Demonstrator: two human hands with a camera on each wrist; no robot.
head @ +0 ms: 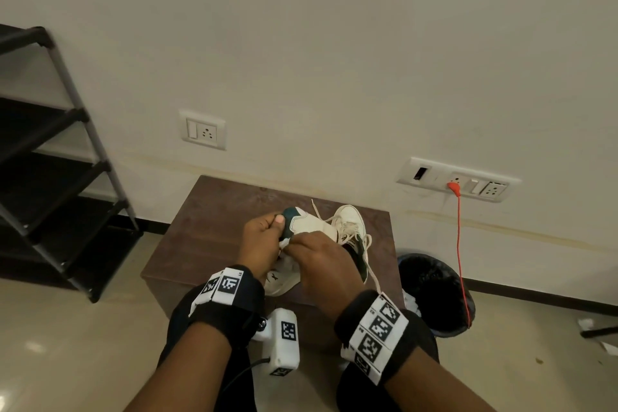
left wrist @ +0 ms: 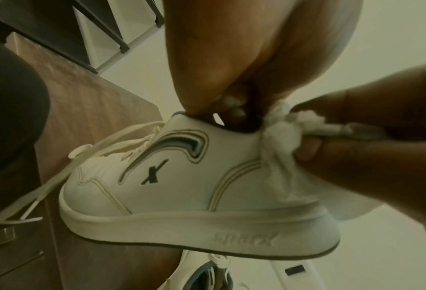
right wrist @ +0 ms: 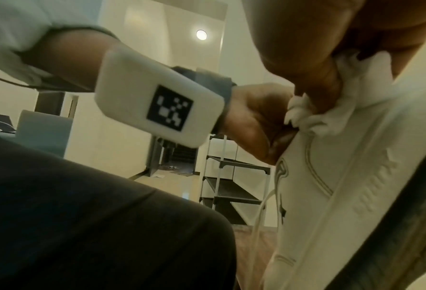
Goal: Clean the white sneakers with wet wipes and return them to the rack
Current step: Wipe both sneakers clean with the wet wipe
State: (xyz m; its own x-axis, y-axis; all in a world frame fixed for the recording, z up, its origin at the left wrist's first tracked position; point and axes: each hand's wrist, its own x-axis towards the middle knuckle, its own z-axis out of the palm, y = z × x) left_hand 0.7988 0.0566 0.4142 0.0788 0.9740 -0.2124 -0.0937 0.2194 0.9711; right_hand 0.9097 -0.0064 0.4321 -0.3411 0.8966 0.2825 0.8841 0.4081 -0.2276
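Note:
My left hand [head: 264, 234] holds a white sneaker [head: 280, 282] above the brown table [head: 207, 227], thumb on its dark collar. In the left wrist view the fingers [left wrist: 227, 104] are hooked inside the collar of the sneaker [left wrist: 182, 186], whose side shows a dark X logo. My right hand [head: 317, 254] pinches a crumpled white wet wipe [left wrist: 281, 133] and presses it on the sneaker's heel. The wipe [right wrist: 313, 117] is bunched between finger and heel in the right wrist view. A second white sneaker [head: 351, 227] lies on the table behind, laces loose.
A black shoe rack [head: 50, 160] with several bare shelves stands at the left against the wall. A black bin [head: 434, 291] sits on the floor to the right of the table, with an orange cable [head: 459, 244] hanging from a wall socket over it.

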